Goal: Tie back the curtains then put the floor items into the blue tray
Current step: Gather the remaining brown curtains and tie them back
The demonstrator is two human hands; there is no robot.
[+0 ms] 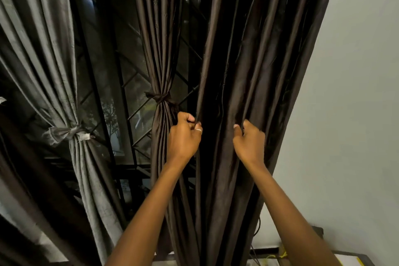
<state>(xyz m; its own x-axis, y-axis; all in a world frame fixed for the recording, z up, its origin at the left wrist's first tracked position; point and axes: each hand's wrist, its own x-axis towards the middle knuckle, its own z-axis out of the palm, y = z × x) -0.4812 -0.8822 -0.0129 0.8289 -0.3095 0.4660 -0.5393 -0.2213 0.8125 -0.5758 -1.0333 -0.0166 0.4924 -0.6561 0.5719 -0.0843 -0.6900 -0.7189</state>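
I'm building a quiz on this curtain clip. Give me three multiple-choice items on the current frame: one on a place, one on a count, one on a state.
1. Where does the grey curtain hang?
A. Left of the brown panels
B. Against the white wall
C. Between the two hands

2. How many curtain panels are already tied back?
A. None
B. Two
C. Four

3. What is the state of the brown curtain in the hands?
A. Knotted at the middle
B. Loose, being gathered
C. Lying on the floor

Key: 1 A, it fills the left side of the view. 2 B, the grey one and the narrow brown panel each carry a tie. 3 B, the left hand and right hand both clutch folds with no tie around them.
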